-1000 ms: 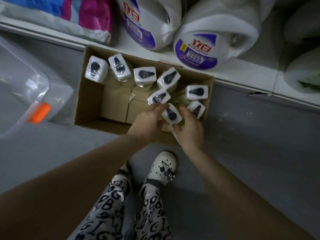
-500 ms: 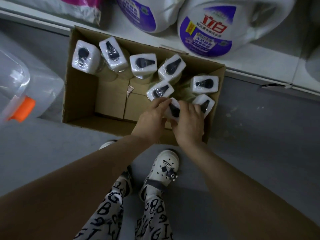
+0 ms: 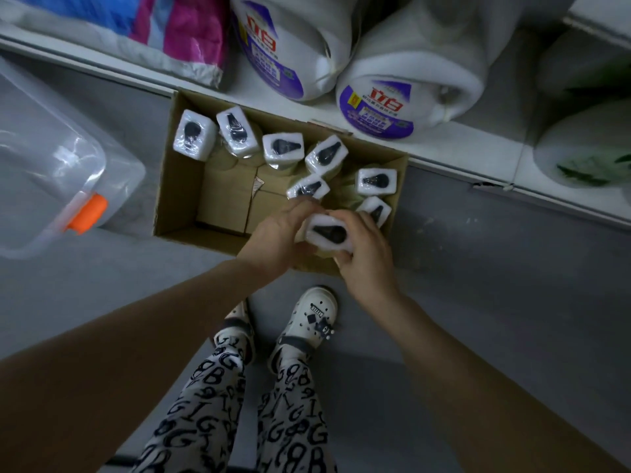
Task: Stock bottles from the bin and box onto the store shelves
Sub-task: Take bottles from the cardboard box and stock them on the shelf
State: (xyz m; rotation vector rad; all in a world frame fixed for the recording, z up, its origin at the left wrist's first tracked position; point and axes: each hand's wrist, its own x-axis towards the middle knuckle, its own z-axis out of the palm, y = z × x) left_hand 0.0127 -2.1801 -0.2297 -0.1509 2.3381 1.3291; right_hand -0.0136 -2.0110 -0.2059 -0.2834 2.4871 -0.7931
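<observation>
An open cardboard box (image 3: 177, 203) stands on the grey floor against the bottom shelf. Several bottles with white foam-wrapped black pump tops stand in it, mostly along the far and right sides. One bottle (image 3: 327, 233) sits higher than the rest at the box's near right corner. My left hand (image 3: 280, 238) grips it from the left and my right hand (image 3: 367, 254) curls round it from the right. Its body is mostly hidden by my fingers.
A clear plastic bin (image 3: 51, 172) with an orange latch lies left of the box. On the bottom shelf (image 3: 444, 155) stand large white detergent jugs (image 3: 403, 83) with purple labels and a pink and blue pack (image 3: 177, 32). My feet in white clogs stand just before the box.
Both hands have closed round the near right bottle and raised it; its foam top now shows between them, closer to me than before.
</observation>
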